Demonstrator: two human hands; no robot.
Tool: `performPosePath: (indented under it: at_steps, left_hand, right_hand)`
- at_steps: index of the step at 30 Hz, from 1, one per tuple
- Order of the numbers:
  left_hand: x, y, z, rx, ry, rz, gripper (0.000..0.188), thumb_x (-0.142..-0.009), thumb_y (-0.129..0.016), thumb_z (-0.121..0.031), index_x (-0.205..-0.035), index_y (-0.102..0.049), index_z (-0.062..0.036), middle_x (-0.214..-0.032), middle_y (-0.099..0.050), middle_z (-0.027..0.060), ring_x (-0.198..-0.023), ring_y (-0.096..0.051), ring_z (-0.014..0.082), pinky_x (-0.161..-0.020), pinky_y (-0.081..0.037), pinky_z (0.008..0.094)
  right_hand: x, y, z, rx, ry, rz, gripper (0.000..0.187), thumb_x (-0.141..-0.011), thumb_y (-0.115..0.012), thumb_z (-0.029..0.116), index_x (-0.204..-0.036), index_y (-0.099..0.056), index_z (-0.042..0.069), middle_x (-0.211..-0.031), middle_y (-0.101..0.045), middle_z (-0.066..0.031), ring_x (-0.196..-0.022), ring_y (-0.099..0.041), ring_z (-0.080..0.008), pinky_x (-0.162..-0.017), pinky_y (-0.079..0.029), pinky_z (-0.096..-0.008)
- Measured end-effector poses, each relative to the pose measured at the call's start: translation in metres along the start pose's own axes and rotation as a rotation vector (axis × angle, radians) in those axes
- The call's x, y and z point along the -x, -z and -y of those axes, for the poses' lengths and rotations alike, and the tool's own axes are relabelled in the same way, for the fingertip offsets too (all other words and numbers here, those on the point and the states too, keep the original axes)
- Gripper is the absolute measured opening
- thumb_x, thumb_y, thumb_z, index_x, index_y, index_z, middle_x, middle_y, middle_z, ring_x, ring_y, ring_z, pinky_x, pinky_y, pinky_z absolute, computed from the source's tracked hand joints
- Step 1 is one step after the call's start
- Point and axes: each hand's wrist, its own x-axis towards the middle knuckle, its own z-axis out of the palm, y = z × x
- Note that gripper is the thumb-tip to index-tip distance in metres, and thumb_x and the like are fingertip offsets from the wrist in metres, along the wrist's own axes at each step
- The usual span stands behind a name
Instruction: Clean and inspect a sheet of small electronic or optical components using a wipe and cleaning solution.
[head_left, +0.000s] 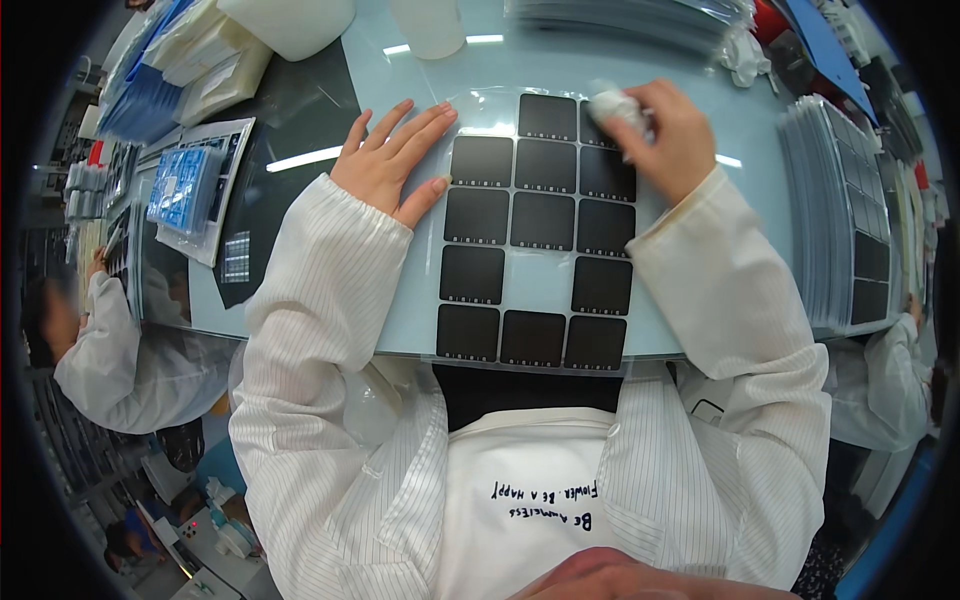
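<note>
A clear plastic sheet with rows of black square panels (542,221) lies on the glass-topped table before me. Two spots in its grid show no black panel, one at the upper left and one in the middle near the front. My left hand (393,165) rests flat with fingers spread along the sheet's left edge, holding nothing. At the far right corner, my right hand (676,140) is closed round a crumpled white wad (612,104), which looks like cloth or tissue. The wad is against the upper right panels and partly covers one. Some fingertips are hidden behind it.
To the right stands a tall stack of clear sheets with dark panels (850,215). Blue packets (185,190) lie on a pile at left, below pale folders (215,60). A white container (428,25) and more stacked sheets (635,25) sit at the back. Co-workers sit either side.
</note>
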Motion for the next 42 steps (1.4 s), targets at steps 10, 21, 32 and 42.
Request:
performPosePath:
  at_steps: [10,21,32,42]
  left_hand:
    - [0.003,0.003,-0.001,0.110,0.075,-0.040,0.063,-0.088,-0.053,-0.035,-0.143,-0.026,-0.0202,-0.144,-0.034,0.0062,-0.137,-0.025,0.0287,-0.114,-0.013,0.0465]
    - [-0.065,0.002,0.042,0.756,0.380,-0.669,0.092,-0.073,-0.076,-0.030,-0.141,-0.022,-0.0002,-0.127,-0.047,0.0187,-0.121,-0.044,0.0302,-0.101,-0.036,0.0406]
    - [-0.126,-0.007,0.046,0.733,0.295,-0.814,0.075,-0.066,-0.082,-0.030,-0.122,-0.042,-0.0010,-0.117,-0.052,0.0167,-0.106,-0.055,0.0284,-0.090,-0.045,0.0370]
    - [-0.069,0.009,0.040,0.338,0.061,-0.836,0.083,-0.057,-0.085,-0.016,-0.131,-0.046,-0.0155,-0.116,-0.052,0.0119,-0.103,-0.056,0.0301,-0.088,-0.049,0.0392]
  right_hand:
    - [0.011,0.009,0.022,-0.116,0.055,0.165,0.025,-0.077,-0.068,0.018,-0.097,-0.063,0.004,-0.086,-0.058,-0.0078,-0.065,-0.060,-0.0212,-0.057,-0.047,-0.0291]
    - [-0.017,-0.014,-0.012,0.094,-0.115,-0.091,0.028,-0.075,-0.069,0.028,-0.092,-0.064,0.007,-0.085,-0.057,-0.0081,-0.072,-0.061,-0.0297,-0.064,-0.049,-0.0369]
    - [-0.016,-0.011,-0.013,0.132,-0.233,-0.054,0.031,-0.076,-0.068,0.030,-0.093,-0.065,0.004,-0.084,-0.060,-0.0074,-0.070,-0.060,-0.0247,-0.063,-0.048,-0.0348]
    - [-0.017,0.013,0.007,-1.563,-0.951,-0.065,0.028,-0.093,-0.055,0.024,-0.111,-0.055,0.003,-0.082,-0.056,-0.0023,-0.059,-0.044,-0.0077,-0.050,-0.037,-0.0220]
